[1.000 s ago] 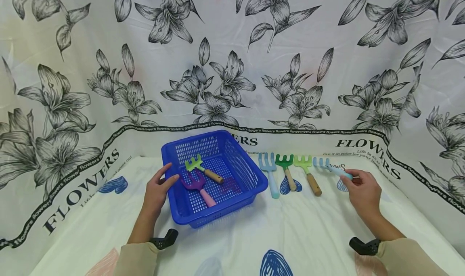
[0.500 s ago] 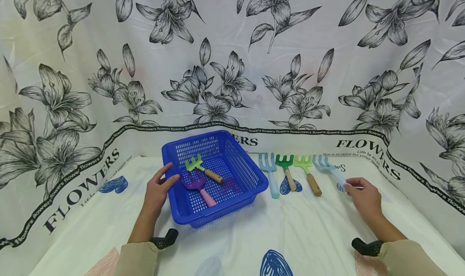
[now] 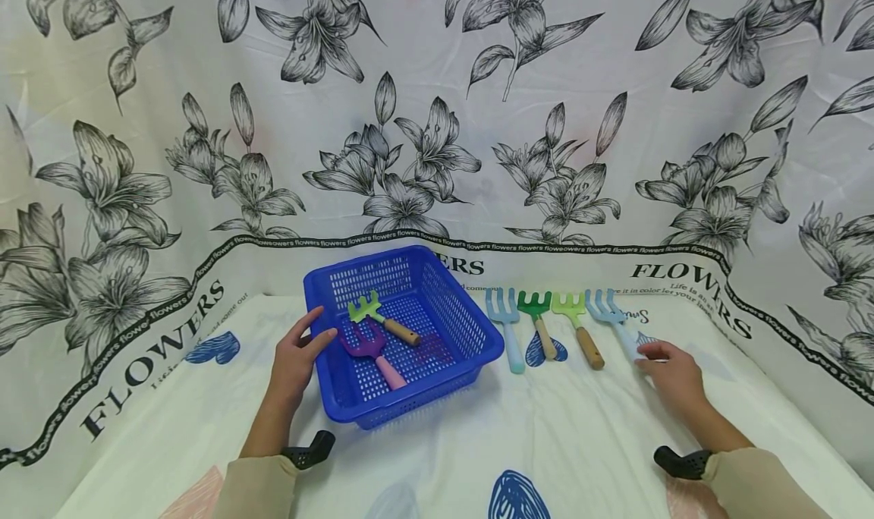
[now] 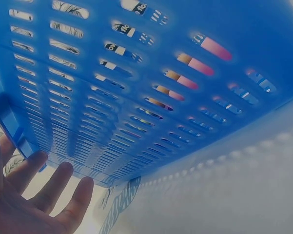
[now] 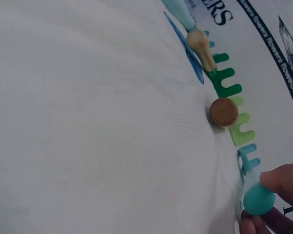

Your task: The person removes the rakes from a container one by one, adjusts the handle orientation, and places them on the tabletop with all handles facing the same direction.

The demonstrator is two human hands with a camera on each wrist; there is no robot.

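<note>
A blue slotted basket point(image 3: 471, 335) stands on the cloth-covered table and holds a green rake point(image 3: 377, 316) and a purple fork point(image 3: 369, 346). My left hand point(image 3: 295, 356) rests with straight fingers against the basket's left wall point(image 4: 136, 97); those fingers point(image 4: 48, 183) show in the left wrist view. To the right of the basket lie a pale blue fork point(image 3: 507, 326), a dark green rake point(image 3: 537, 318), a light green rake point(image 3: 579, 323) and a light blue rake point(image 3: 610, 316). My right hand point(image 3: 647, 356) pinches the light blue rake's teal handle end point(image 5: 257, 200) as it lies on the cloth.
The floral cloth covers the table point(image 3: 546, 443) and rises as a backdrop behind it. The row of tools sits near the back fold. In the right wrist view the light green rake's round wooden handle end point(image 5: 223, 112) points at the camera.
My right hand has brought the light blue rake down and left onto the cloth, into line with the other tools. The left hand and basket have not moved.
</note>
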